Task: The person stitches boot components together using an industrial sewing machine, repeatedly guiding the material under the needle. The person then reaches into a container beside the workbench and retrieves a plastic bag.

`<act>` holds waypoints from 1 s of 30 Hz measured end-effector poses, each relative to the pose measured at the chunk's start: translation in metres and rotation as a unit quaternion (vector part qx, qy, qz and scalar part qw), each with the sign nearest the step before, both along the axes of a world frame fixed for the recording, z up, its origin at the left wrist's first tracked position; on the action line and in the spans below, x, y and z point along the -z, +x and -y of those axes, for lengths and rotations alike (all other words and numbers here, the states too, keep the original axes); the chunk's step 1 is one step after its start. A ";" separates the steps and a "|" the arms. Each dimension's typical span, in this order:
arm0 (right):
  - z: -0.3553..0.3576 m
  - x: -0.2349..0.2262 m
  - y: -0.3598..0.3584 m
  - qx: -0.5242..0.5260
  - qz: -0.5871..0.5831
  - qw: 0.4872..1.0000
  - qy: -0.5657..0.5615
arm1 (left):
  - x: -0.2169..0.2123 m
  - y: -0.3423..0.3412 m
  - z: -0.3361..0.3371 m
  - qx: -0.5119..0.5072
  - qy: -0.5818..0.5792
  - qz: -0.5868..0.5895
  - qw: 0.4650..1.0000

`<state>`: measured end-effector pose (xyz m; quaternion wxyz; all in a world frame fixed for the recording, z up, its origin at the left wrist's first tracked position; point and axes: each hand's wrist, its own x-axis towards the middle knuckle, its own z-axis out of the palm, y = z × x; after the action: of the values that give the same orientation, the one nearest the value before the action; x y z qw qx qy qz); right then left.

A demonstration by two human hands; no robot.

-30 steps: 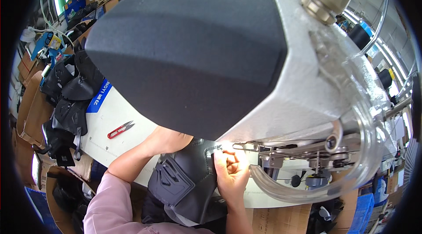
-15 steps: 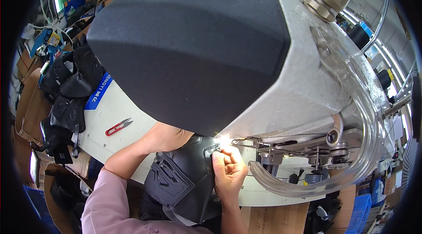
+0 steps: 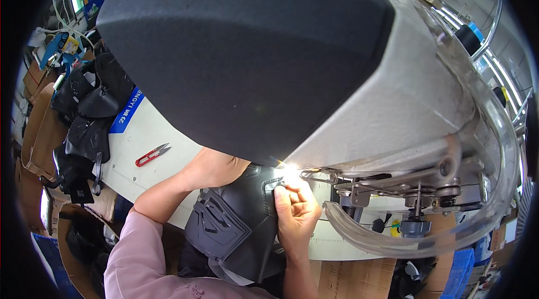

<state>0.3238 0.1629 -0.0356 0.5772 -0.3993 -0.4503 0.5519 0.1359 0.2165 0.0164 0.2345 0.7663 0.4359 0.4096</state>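
Note:
A black stitched leather piece [image 3: 255, 209], much like a shoe upper, hangs below the head of a sewing machine [image 3: 348, 130]. It carries a grey ribbed moulded panel [image 3: 218, 225]. My right hand [image 3: 296, 209] pinches the piece's right edge between thumb and fingers, beside a line of stitching and just under a bright lamp [image 3: 291, 174]. From the left, my left hand [image 3: 222, 167] reaches in over the piece's upper end; the machine's dark cover hides its fingers. The needle area is lost in the glare.
Red-handled thread snips [image 3: 151, 155] lie on the white worktable [image 3: 129, 178], left of my arm. A heap of similar black pieces [image 3: 90, 136] fills its left side. Metal linkages [image 3: 404, 186] and a clear curved tube [image 3: 387, 245] stand right of my hand. Cardboard boxes [image 3: 351, 279] sit below.
The machine looms slightly larger and its right-hand parts sit farther right in view. My right hand, with the leather piece's edge, shows slightly farther right; its pinch is unchanged.

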 end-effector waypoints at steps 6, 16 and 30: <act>0.005 -0.003 -0.004 0.004 0.023 1.000 -0.015 | 0.004 -0.002 -0.002 -0.008 0.026 0.001 1.000; 0.006 0.087 0.050 -0.083 -0.002 0.993 -0.081 | -0.005 0.001 0.003 -0.009 0.109 -0.039 0.993; 0.001 -0.016 0.013 -0.069 0.042 0.996 -0.047 | 0.009 -0.002 -0.014 -0.009 0.104 0.031 0.994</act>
<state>0.3371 0.1614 -0.0196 0.4987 -0.4171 -0.4742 0.5937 0.1339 0.2309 0.0078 0.1627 0.7695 0.3905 0.4785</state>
